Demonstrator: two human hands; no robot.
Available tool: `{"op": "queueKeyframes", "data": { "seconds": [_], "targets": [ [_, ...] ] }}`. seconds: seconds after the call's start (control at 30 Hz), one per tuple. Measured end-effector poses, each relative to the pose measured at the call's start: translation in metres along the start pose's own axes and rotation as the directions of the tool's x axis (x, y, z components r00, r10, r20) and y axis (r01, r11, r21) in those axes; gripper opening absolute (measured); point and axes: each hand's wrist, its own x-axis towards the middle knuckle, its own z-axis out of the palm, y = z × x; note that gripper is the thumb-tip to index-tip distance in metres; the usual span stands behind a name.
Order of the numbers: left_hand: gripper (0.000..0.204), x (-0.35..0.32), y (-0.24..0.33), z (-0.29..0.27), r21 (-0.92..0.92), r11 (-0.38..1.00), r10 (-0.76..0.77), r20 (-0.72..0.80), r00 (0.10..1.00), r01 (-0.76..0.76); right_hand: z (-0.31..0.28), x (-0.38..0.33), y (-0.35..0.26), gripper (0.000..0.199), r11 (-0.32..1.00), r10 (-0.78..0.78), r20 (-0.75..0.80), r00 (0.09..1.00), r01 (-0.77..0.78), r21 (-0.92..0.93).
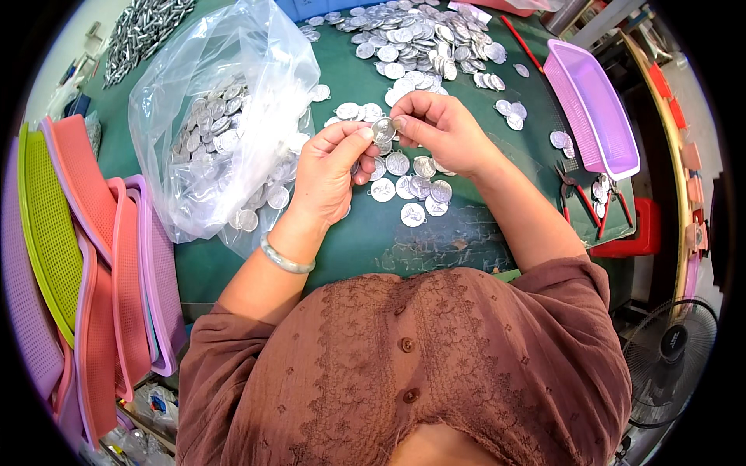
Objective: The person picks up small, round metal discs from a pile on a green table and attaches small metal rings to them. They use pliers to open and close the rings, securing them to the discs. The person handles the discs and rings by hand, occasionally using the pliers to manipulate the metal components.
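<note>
Between my two hands, above the green table, is a round silver medal (383,130) with a raised design. My left hand (330,167) is closed, pinching the medal's left side between thumb and fingertips. Its lower fingers curl inward, and what may lie under them is hidden. From the right, my right hand (441,130) pinches the medal's upper right edge with thumb and forefinger. Just below my hands lie several loose medals (420,186), some overlapping, with small loops on their rims. Left of my left hand, a clear plastic bag (167,155) holds many more medals.
A large heap of medals (423,35) covers the far middle. At right are a purple basket (594,101), red-handled pliers (575,182) and a red stick (522,43). Stacked baskets (97,256) stand at left, small metal parts (144,31) at far left, and a fan (673,342) at lower right.
</note>
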Motion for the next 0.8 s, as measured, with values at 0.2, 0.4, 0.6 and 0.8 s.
{"op": "queueKeyframes", "data": {
  "seconds": [0.2,0.4,0.6,0.8],
  "targets": [
    [0.009,-0.0004,-0.0003,0.0002,0.018,1.000,-0.004,-0.038,0.999,0.005,0.0011,-0.0004,0.0009,0.009,0.999,-0.031,0.015,0.999,0.031,-0.012],
    [0.010,0.0010,-0.0025,-0.0006,0.036,0.999,-0.012,-0.024,1.000,0.013,0.0007,-0.0016,0.0000,0.014,0.997,-0.011,0.070,0.997,0.006,0.083],
    [0.010,0.0010,-0.0012,0.0006,0.028,0.998,-0.052,-0.016,0.999,0.052,0.0055,-0.0029,-0.0011,0.015,0.994,-0.076,0.087,0.993,0.069,0.090],
    [0.016,0.0048,0.0010,-0.0037,-0.152,0.972,-0.164,0.105,0.981,0.179,0.0065,-0.0026,0.0001,0.014,0.975,-0.219,0.156,0.963,0.223,-0.009]
  ]
}}
